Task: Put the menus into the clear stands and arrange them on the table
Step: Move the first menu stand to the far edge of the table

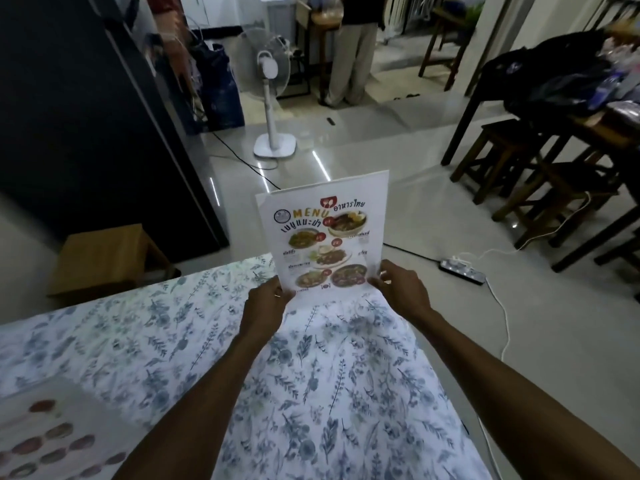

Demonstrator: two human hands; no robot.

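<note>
- Menu held upright near the far edge of the counter, printed side facing the camera.
- Left hand pinches the bottom left corner; right hand pinches the bottom right corner. Both closed on the menu.
- Can't tell if the menu is already inside a clear stand: a thin pale border shows at the top edge, but no base is visible behind the hands.
- Second menu sheet lies flat at the near left of the counter, blurred.
- Likely step: setting this menu standing on the counter.
- To do it well: keep both bottom corners level, lower straight down so the base sits flat on the cloth, not over the edge.
- Square it to the counter edge, let go one hand at a time, check for wobble.
</note>
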